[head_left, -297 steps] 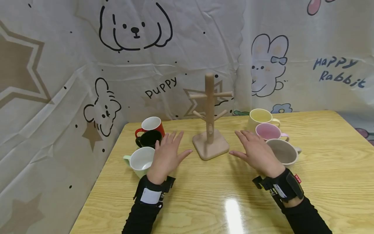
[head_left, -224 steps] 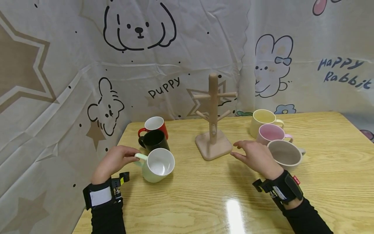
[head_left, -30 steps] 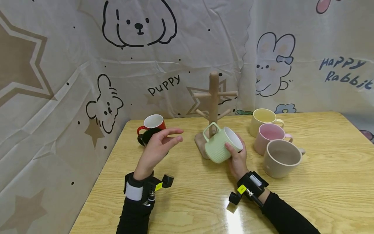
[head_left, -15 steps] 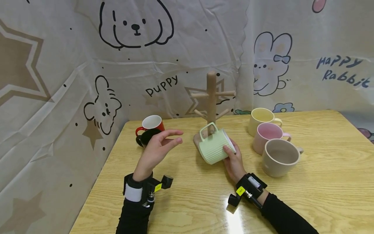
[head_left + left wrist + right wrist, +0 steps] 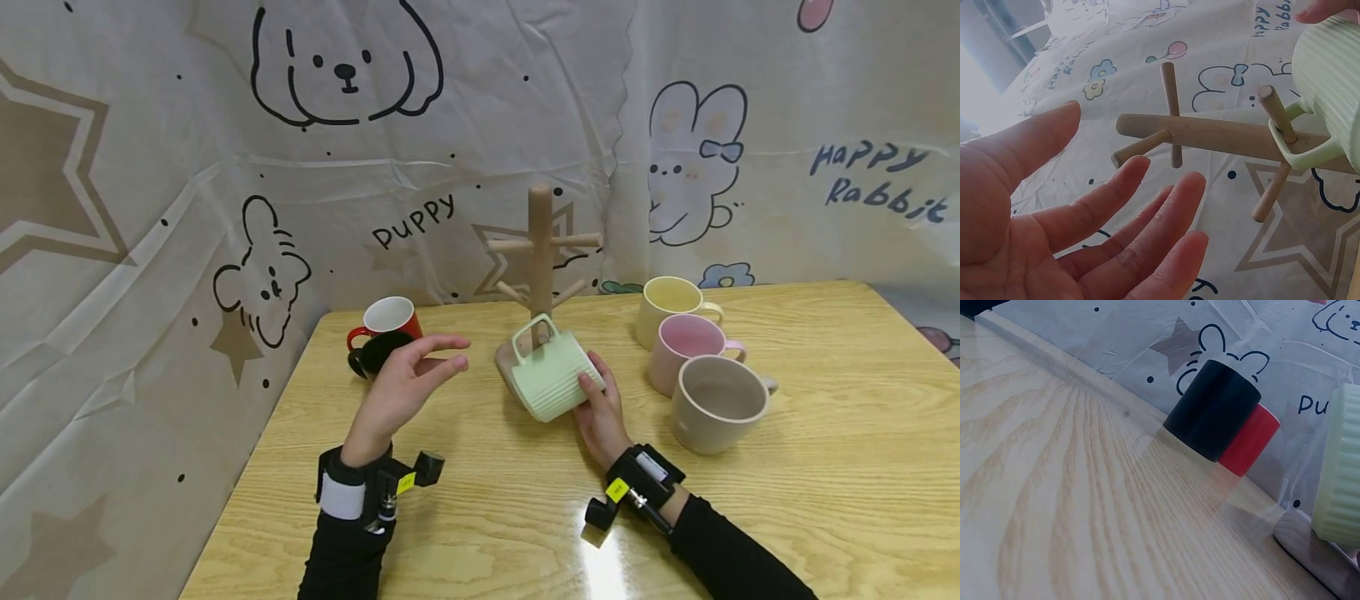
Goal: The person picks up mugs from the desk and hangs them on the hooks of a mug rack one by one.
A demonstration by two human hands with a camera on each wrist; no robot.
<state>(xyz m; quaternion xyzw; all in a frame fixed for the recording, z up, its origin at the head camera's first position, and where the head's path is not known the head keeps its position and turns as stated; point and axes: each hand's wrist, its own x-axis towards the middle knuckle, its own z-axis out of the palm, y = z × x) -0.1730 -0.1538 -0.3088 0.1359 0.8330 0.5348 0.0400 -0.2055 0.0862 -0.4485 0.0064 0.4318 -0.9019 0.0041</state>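
My right hand (image 5: pixel 602 419) grips a pale green ribbed mug (image 5: pixel 553 382) near its rim, thumb on the near side. The mug lies tilted in front of the wooden mug tree (image 5: pixel 540 225), handle upward. In the left wrist view, a lower peg (image 5: pixel 1275 111) of the tree passes through the mug's handle (image 5: pixel 1313 156). My left hand (image 5: pixel 401 387) hovers left of the tree, fingers relaxed and apart, holding nothing; it partly covers the black mug (image 5: pixel 378 350). In the right wrist view, only the side of the green mug (image 5: pixel 1335 81) shows at the frame edge.
A red mug (image 5: pixel 393 317) stands behind the black one at the back left. On the right are a yellow mug (image 5: pixel 667 308), a pink mug (image 5: pixel 688 354) and a grey-beige mug (image 5: pixel 716 408) in a row. A printed cloth (image 5: pixel 465 100) hangs behind the wooden table (image 5: pixel 487 525).
Earlier my left hand held the green mug's handle at the left; now my right hand holds it at the tree. Over the last second it moved slightly left and turned. The left hand stayed nearly still.
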